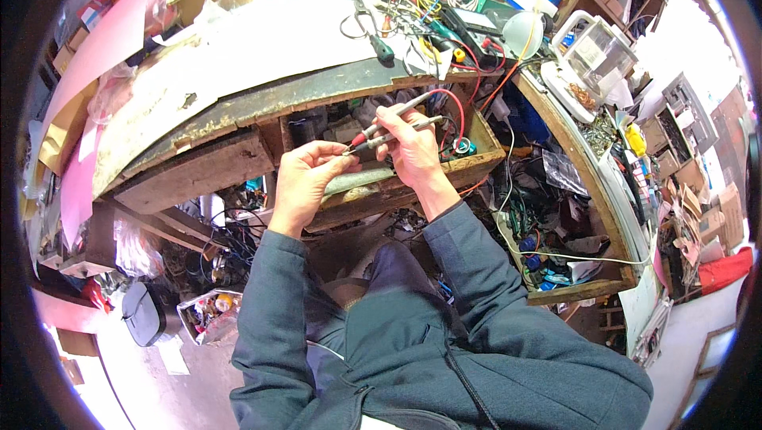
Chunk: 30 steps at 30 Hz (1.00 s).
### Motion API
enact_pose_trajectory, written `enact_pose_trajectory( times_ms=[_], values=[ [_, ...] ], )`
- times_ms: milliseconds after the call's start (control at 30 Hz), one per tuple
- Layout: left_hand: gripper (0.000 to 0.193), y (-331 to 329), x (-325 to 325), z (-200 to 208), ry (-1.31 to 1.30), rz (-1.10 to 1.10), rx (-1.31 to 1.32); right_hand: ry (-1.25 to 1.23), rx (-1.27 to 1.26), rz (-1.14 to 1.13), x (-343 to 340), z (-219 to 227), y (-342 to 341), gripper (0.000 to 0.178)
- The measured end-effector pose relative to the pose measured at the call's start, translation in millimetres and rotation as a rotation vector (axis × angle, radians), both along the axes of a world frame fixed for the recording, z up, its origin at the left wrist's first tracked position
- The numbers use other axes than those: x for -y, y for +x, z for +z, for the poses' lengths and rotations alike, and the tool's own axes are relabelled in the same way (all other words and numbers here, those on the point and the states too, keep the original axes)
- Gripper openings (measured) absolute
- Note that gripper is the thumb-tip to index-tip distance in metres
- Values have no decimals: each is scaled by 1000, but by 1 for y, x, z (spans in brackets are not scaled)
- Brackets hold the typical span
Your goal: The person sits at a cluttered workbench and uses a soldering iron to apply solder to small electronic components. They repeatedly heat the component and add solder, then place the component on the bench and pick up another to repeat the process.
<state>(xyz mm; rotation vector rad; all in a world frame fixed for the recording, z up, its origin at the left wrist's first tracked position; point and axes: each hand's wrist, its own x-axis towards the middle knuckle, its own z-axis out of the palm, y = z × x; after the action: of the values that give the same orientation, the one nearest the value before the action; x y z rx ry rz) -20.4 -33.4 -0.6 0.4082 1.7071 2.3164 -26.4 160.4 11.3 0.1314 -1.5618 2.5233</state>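
Note:
My right hand (409, 142) is closed round two pen-shaped test probes, held crossed like chopsticks over an open wooden drawer (473, 163). The upper probe (415, 102) is grey with a red tip section, and a red lead (463, 112) curves from its back end. Below it runs the darker probe (367, 145). Their tips meet at the fingers of my left hand (304, 178), which is closed in a pinch. Whatever sits between those fingertips is too small to make out. Cluttered small parts fill the drawer beneath both hands.
A white sheet (270, 45) covers much of the worn bench. Tangled wires, a green-handled screwdriver (382, 50) and other tools crowd its far side. At right, a second open drawer (583, 293) holds mixed parts, with a white cable (571, 255) across it. A box of scraps (213, 315) stands lower left.

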Motion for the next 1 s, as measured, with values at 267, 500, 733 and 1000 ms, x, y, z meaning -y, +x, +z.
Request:
enact_pose_trajectory(
  times_ms=[267,500,733,1000],
  values=[
    [19,3,1,4,-43,19,2,-32,17,1,1,-5,-2,17],
    [19,2,0,1,-20,23,8,-35,21,12,0,-2,0,17],
    [19,3,1,2,-16,16,13,-18,17,-9,3,0,1,18],
    [20,3,0,3,-22,26,8,-28,18,-13,3,-3,0,16]
  ],
)
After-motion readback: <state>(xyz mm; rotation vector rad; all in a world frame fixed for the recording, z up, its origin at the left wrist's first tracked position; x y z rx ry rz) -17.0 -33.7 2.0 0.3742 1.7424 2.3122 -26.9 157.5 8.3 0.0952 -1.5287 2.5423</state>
